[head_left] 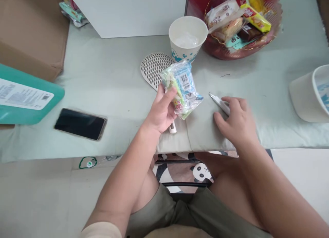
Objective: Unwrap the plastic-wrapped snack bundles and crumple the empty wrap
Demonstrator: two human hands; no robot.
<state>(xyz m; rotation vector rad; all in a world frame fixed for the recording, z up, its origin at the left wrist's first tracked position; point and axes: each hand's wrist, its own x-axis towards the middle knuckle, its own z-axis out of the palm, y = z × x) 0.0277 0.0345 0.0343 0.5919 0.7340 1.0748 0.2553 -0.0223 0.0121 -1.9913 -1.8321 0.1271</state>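
- Cloth in pale green covers our surface [123, 94]; light floor [38, 197] shows on the near side.
- On the far left we see one cardboard box [28, 32] and one green container [28, 109], with one phone [80, 123] lying right of the container.
- Far off stand one white panel [133, 11] and one red bowl [231, 54] of several wrapped snacks.
- We count two paper cups, one [183, 52] left of the bowl, one [304, 97] at the right edge.
- One perforated paddle [154, 66] lies partly beneath our left hand [163, 107], which pinches one clear-wrapped packet [182, 88] above the surface, thumb uppermost.
- Our right hand [238, 119] lies palm down over one utility knife [218, 102], thumb parted from the fingers; we cannot tell whether it grips.
- Both forearms reach in from the near side, angled toward each other.
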